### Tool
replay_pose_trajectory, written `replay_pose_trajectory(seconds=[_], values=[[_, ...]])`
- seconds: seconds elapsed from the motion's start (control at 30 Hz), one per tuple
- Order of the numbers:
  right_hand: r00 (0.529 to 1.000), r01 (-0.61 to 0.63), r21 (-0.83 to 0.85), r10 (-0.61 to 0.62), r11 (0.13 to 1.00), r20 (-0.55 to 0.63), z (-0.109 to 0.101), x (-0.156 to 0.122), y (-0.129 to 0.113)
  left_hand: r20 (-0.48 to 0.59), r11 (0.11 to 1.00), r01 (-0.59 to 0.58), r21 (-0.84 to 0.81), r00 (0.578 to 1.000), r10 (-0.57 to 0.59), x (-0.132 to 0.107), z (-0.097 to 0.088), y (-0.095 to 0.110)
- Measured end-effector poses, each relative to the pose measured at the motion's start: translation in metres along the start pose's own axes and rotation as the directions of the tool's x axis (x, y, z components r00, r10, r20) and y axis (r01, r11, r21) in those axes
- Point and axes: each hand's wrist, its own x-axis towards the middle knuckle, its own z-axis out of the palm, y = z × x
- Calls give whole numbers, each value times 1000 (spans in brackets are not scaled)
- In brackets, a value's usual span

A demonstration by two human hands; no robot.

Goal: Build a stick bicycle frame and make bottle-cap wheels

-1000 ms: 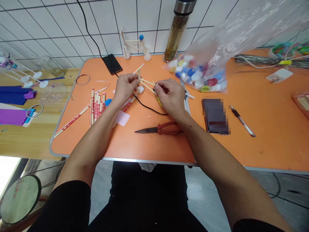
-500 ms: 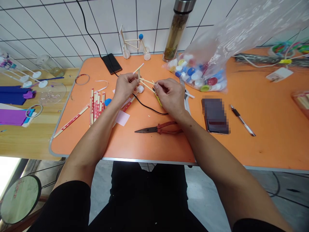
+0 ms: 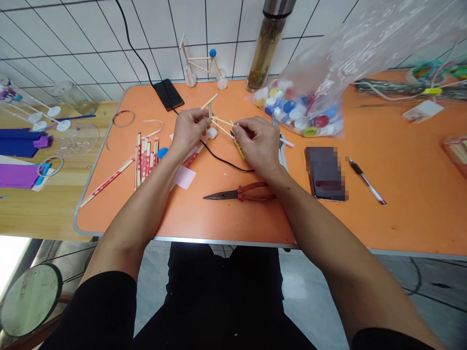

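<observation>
My left hand (image 3: pixel 188 130) and my right hand (image 3: pixel 257 145) hold a small frame of thin wooden sticks (image 3: pixel 221 122) between them over the orange table (image 3: pixel 219 218). The left fingers grip its joint, partly hiding a white bottle cap (image 3: pixel 212 132). My right fingertips pinch the stick ends. Just under the right hand sits a yellow-green object (image 3: pixel 239 149), mostly hidden and impossible to identify. A black cable (image 3: pixel 226 165) runs beneath both hands.
Red-handled needle-nose pliers (image 3: pixel 241 193) lie below the hands. Paper-wrapped chopsticks (image 3: pixel 145 158) lie to the left, and a plastic bag of bottle caps (image 3: pixel 299 109) lies far right. A finished stick model (image 3: pixel 202 61), phones (image 3: pixel 325 174) and a pen (image 3: pixel 366 187) are also on the table.
The whole scene sits slightly higher in the view. Both hands keep their hold on the stick frame, with no clear change in their grip.
</observation>
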Motion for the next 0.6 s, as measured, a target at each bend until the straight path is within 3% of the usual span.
replay_pose_trajectory(seconds=[0.6], values=[[999, -30, -12, 30, 999, 23, 1, 0, 2, 12, 1000, 4, -10, 1000, -4, 1, -1, -2]])
